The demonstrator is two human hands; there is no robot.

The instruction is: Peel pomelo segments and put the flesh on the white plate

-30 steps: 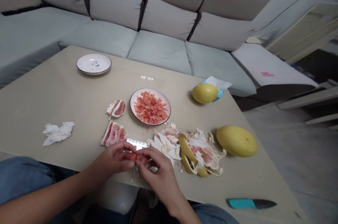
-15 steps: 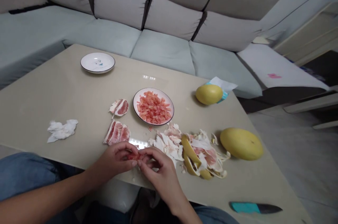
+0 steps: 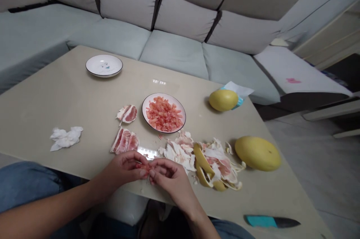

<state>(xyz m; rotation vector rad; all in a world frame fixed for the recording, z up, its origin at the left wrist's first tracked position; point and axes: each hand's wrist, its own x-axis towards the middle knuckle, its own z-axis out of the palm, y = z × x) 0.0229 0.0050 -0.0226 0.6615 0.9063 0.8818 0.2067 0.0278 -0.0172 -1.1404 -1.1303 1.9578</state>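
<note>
A small piece of red pomelo flesh [image 3: 143, 169] is pinched between both hands above the table's front edge. My left hand [image 3: 126, 167] curls around its left side, fingers closed on it. Thumb and fingers of my right hand [image 3: 168, 177] press together at the piece's right end. Just beyond the left hand lie several pomelo segments [image 3: 125, 141], and another segment chunk [image 3: 128, 113] is farther back. A white plate [image 3: 145, 116] with a dark rim holds a heap of red pomelo pulp [image 3: 164, 114]. Pale membrane scraps [image 3: 178, 154] lie beside the right hand.
Yellow-green peel [image 3: 204, 166] is piled right of the scraps. Two whole pomelos [image 3: 257, 152] [image 3: 223, 100] sit on the right, the farther by a tissue pack [image 3: 239, 90]. A turquoise-handled knife [image 3: 271, 221] lies near right; crumpled tissue [image 3: 67, 138] and another plate [image 3: 104, 65] are left.
My right hand's fingers have shifted slightly at the pomelo piece, and a little more red flesh shows between the hands. Things on the table stay put.
</note>
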